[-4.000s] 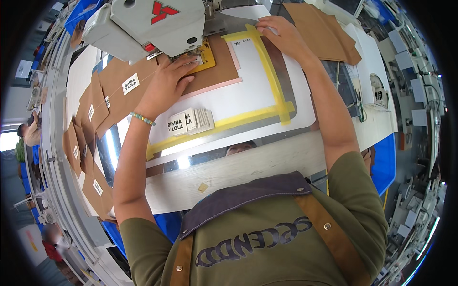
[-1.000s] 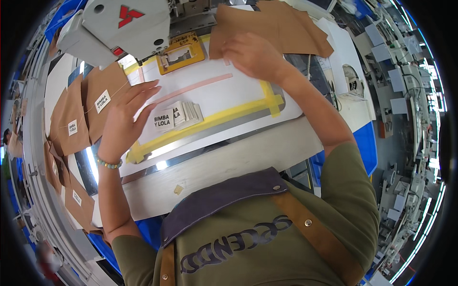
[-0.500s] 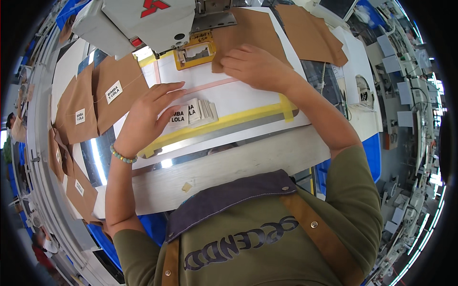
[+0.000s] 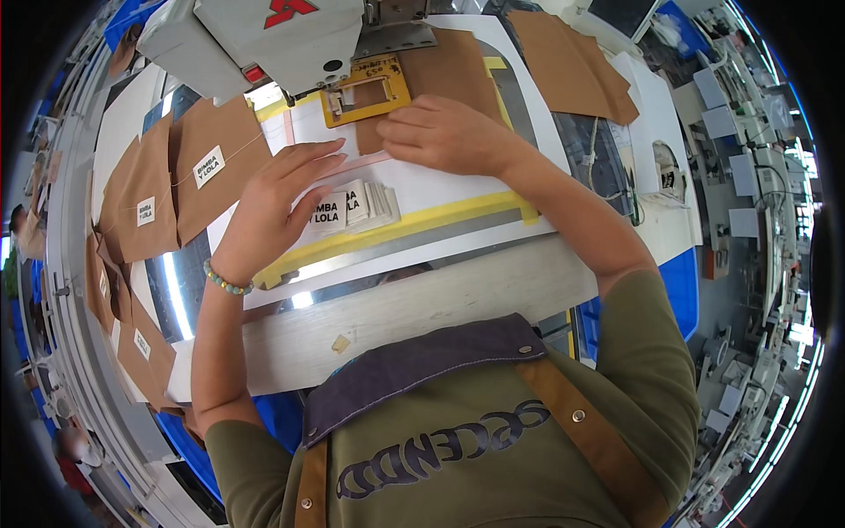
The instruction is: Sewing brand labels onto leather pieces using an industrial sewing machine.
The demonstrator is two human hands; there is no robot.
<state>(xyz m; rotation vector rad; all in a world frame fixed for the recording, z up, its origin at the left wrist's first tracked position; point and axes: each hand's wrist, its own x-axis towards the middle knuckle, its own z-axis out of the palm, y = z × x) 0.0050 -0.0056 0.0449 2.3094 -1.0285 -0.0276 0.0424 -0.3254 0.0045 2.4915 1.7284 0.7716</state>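
A brown fabric piece (image 4: 453, 66) lies on the white sheet under the head of a sewing machine (image 4: 264, 44). My right hand (image 4: 453, 136) has its fingers curled together on the near edge of that piece. Just left of the fabric's near corner, a yellow clamp frame (image 4: 370, 112) overlaps it. My left hand (image 4: 277, 202) rests with fingers stretched out toward a pink tape line (image 4: 363, 163), holding nothing. Close by its thumb sits a fanned stack of white printed labels (image 4: 377, 211).
Brown pieces with sewn-on white labels (image 4: 216, 145) spread along the left side. More plain brown pieces (image 4: 572, 66) are stacked at the far right. Yellow tape (image 4: 414, 233) edges the white sheet. A blue bin (image 4: 676, 290) stands below the table's right side.
The brown fabric piece has slid left, its near corner now below the yellow frame. My right hand has moved left with it; my left hand has barely shifted.
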